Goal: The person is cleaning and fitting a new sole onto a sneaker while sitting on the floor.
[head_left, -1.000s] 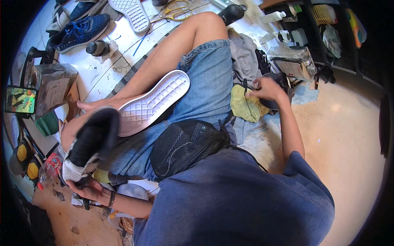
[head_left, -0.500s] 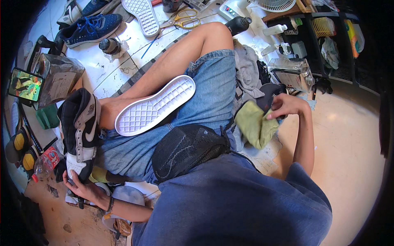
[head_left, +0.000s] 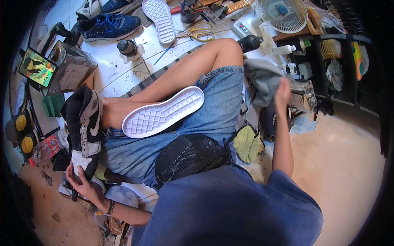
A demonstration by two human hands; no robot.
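My left hand point(head_left: 84, 184) grips the white toe of a black, white and grey high-top sneaker point(head_left: 84, 127), which stands collar-up beside my shin. Across my lap lies a white rubber sole point(head_left: 164, 112), its gridded side showing. To the right, my right hand point(head_left: 282, 96) is closed on a grey cloth point(head_left: 262, 80), lifted and hanging in folds; its fingers are partly smeared by motion. A yellow-green cloth point(head_left: 248, 143) lies beside my right hip, below that hand. A dark cap-like thing point(head_left: 271, 121) sits under the raised forearm.
Ahead on the tiles are a second white sole point(head_left: 159, 22), a blue sneaker point(head_left: 108, 28), a dark bottle point(head_left: 127, 48) and scissors point(head_left: 201, 32). A phone point(head_left: 37, 67) leans on a metal can point(head_left: 69, 67) at left. A fan point(head_left: 282, 14) and black shelf point(head_left: 344, 53) stand at right.
My right hand has let go of the yellow-green cloth, which now lies by my hip, and has moved forward to lift the grey cloth. The left hand still holds the sneaker.
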